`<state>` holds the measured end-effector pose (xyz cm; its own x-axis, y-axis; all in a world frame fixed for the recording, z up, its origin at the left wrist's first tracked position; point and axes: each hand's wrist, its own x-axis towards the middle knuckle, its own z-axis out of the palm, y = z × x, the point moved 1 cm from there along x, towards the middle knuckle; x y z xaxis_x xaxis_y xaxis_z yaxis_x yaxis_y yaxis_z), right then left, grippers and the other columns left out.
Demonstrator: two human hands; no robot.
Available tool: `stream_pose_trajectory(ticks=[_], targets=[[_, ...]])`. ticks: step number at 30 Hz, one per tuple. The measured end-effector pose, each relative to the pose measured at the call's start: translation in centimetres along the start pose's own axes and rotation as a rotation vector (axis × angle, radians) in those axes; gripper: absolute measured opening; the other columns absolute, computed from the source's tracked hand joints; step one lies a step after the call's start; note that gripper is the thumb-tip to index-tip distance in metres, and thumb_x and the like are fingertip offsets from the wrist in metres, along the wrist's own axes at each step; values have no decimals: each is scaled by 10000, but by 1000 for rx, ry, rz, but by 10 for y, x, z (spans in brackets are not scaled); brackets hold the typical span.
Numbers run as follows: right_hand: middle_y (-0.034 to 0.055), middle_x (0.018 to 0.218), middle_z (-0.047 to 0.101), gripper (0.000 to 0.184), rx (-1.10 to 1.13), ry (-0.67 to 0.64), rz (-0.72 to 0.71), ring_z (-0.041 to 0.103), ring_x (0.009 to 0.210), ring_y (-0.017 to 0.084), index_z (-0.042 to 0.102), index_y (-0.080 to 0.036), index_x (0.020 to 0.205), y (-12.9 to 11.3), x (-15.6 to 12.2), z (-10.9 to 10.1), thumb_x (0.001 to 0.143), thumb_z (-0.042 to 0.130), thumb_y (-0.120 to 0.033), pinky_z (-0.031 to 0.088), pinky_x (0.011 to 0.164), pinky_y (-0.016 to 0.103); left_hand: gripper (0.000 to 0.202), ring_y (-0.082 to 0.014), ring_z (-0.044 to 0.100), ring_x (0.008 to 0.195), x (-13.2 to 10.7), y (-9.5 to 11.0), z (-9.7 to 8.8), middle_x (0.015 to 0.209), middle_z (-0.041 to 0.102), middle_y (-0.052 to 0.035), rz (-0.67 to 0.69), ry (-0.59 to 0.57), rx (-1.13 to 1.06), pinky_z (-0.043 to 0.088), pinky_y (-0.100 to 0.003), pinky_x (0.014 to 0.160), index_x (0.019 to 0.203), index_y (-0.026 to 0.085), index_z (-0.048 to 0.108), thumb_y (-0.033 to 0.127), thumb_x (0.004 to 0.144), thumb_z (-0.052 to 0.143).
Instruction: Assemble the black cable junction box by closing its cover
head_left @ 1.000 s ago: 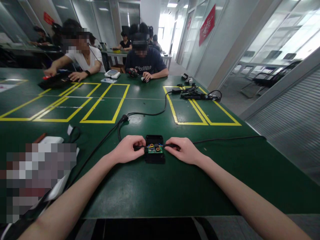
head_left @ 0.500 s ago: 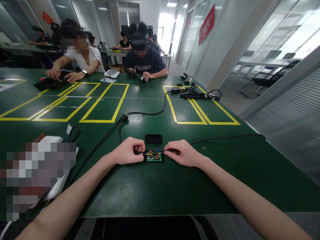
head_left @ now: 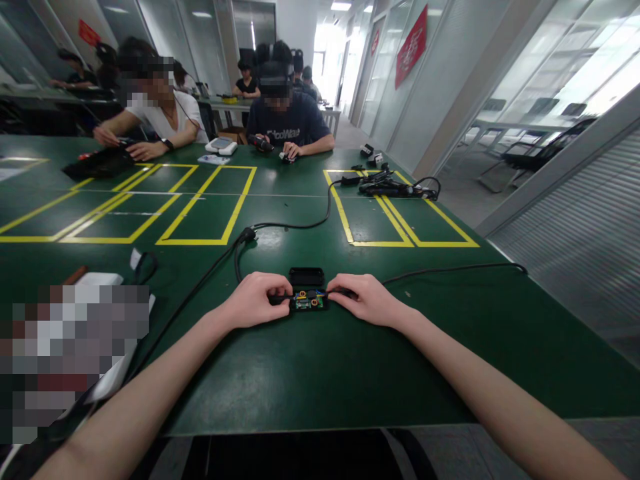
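Note:
A green circuit board (head_left: 303, 304) with copper-coloured coils and coloured wires sits in a small black case on the table in front of me. My left hand (head_left: 260, 298) is closed round the black cable at the board's left end. On the opposite side, my right hand (head_left: 361, 297) pinches another black cable (head_left: 453, 268), which runs off to the right across the table. Just behind the board lies a second black case half (head_left: 307, 276), its hollow side up. My fingers partly hide both cable ends.
The green table (head_left: 320, 373) carries yellow tape outlines. A cable plug (head_left: 249, 234) lies ahead to the left, and a heap of black cables and adapters (head_left: 387, 187) at the far right. Blurred-out items with white edges (head_left: 107, 279) lie at left. Two co-workers sit across the table.
The circuit board and its case have shifted slightly away from me, closer to the other case half. Both hands keep their hold on the cables. The co-worker at far left has moved a hand.

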<state>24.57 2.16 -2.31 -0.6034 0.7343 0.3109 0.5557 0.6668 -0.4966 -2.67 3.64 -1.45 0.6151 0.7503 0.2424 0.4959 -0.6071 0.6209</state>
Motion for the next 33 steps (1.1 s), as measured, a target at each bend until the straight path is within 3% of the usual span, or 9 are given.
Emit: stream_pose_trajectory(ticks=[6, 11, 17, 24, 28, 33], targets=[[31, 887, 715, 72, 24, -11, -54, 617, 658, 132, 669, -191, 987, -3, -1, -2, 967, 633, -250, 462, 633, 250, 115, -100, 534, 580, -1, -2, -1, 658, 618, 32, 35, 10, 18, 385, -207, 575, 834, 178, 744, 167, 777, 645], [23, 876, 690, 174, 25, -43, -55, 590, 638, 127, 662, -185, 969, -4, -2, -2, 875, 764, -290, 445, 596, 239, 115, -113, 557, 613, -1, -2, -1, 704, 641, 7, 81, -21, 43, 390, -223, 591, 764, 172, 715, 180, 832, 622], [58, 907, 697, 134, -17, -51, -104, 659, 837, 197, 648, -195, 917, -5, -1, -2, 929, 725, -305, 492, 729, 291, 202, -147, 577, 712, 1, 2, -1, 740, 647, -17, 130, -36, 20, 427, -253, 669, 714, 174, 647, 212, 902, 584], [53, 891, 658, 108, -116, -111, -120, 608, 834, 202, 619, -201, 886, -12, 2, -5, 946, 687, -260, 460, 706, 300, 243, -141, 551, 685, 2, 4, 1, 720, 589, -4, 113, -44, 38, 398, -252, 643, 693, 182, 607, 218, 928, 562], [66, 879, 664, 145, -207, -114, -199, 599, 817, 211, 626, -189, 877, -14, 2, -7, 978, 654, -289, 461, 728, 319, 286, -158, 535, 699, 3, 9, 2, 709, 572, -12, 202, -36, 163, 396, -268, 658, 672, 185, 564, 173, 951, 504], [79, 881, 681, 175, -237, -94, -235, 600, 812, 214, 644, -191, 886, -13, 2, -7, 998, 608, -320, 466, 745, 331, 264, -173, 548, 712, 4, 11, 2, 712, 603, -23, 286, -52, 287, 422, -295, 714, 697, 187, 616, 164, 944, 527]])
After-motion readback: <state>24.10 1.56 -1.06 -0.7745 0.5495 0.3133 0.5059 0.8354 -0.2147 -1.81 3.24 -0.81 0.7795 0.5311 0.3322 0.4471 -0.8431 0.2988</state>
